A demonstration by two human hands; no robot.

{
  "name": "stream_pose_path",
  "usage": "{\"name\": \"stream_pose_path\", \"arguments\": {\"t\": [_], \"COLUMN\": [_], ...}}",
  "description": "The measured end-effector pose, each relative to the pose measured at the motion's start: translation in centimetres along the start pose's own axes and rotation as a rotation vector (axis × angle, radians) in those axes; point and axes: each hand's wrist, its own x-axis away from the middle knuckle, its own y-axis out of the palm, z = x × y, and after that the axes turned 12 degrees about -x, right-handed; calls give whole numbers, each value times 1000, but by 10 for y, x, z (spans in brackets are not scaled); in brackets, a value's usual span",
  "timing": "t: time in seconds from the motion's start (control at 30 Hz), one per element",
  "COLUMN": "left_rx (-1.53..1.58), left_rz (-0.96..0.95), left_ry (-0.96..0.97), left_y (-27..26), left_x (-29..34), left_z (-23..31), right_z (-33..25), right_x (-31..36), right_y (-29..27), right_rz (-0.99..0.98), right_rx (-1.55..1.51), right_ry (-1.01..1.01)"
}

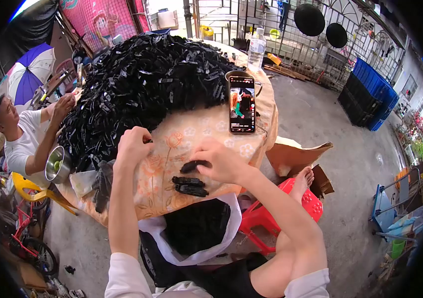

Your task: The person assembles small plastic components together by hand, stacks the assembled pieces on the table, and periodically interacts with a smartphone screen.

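Observation:
A large heap of small black plastic pieces (137,74) covers the far and left part of the table. At the heap's near edge my left hand (134,143) is closed, with a small dark bit showing at its curled fingertips. My right hand (224,161), slightly blurred, pinches a black plastic piece (194,166) over the cloth. Just below it, several like pieces lie side by side in a small stack (190,186). Under the table's near edge, a white-rimmed bag (233,218) holds more black pieces.
The table wears a flowered cloth (166,134). A phone (242,104) leans against a metal cup, with a plastic bottle (256,49) behind. On the left sits another person (25,136), near a metal bowl (58,165). A red stool (266,218) stands at right.

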Motion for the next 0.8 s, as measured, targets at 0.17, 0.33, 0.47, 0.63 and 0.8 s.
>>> {"name": "stream_pose_path", "arguments": {"t": [0.17, 0.33, 0.47, 0.63, 0.8], "left_rx": [42, 280, 236, 314, 304], "left_rz": [133, 423, 458, 380, 304], "left_ry": [87, 133, 120, 160, 145], "left_y": [0, 23, 32, 35, 43], "left_x": [-4, -18, -17, -15, -10], "left_z": [11, 8, 18, 37, 42], "right_z": [-14, -25, -29, 6, 39], "right_x": [-1, 4, 0, -32, -62], "right_y": [-3, 3, 3, 13, 26], "right_rz": [-150, -201, -272, 111, 210], "right_rx": [-59, -113, -231, 86, 447], "right_ry": [45, -31, 83, 142, 256]}}
